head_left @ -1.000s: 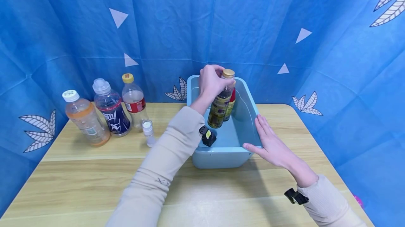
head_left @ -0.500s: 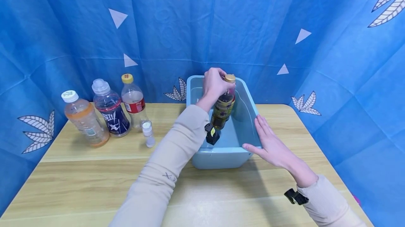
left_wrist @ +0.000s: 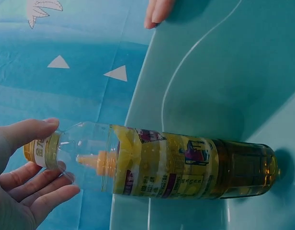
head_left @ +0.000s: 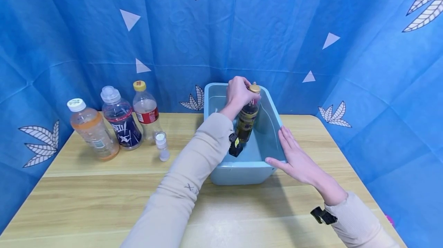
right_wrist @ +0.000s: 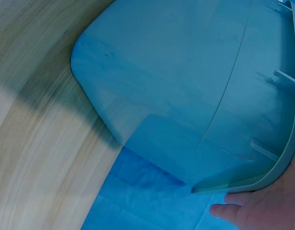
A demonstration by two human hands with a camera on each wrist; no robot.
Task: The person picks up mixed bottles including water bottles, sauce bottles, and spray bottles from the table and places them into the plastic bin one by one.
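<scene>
In the head view, my left hand (head_left: 239, 91) reaches into a light-blue plastic bin (head_left: 243, 164) and holds a bottle (head_left: 246, 122) by its neck and gold cap. In the left wrist view, the thumb lies on the cap and the fingers curve below it; the bottle (left_wrist: 169, 165) has a yellow and purple label and amber-brown liquid. Whether its base touches the bin floor, I cannot tell. Behind it, mostly hidden, is a second bottle whose orange nozzle (left_wrist: 106, 163) shows through the clear neck. With straight fingers, my right hand (head_left: 298, 159) rests on the bin's front right corner.
Left of the bin, on the wooden table (head_left: 104, 202), stand a bottle with a white cap (head_left: 95, 132), a dark-labelled bottle (head_left: 122, 121), a yellow-capped bottle (head_left: 147, 111) and a tiny white-capped bottle (head_left: 162, 147). A blue curtain (head_left: 277, 29) hangs behind.
My left hand has moved right and slightly down with the bottle, which now covers most of the second bottle. My right hand has stayed on the bin's corner.
</scene>
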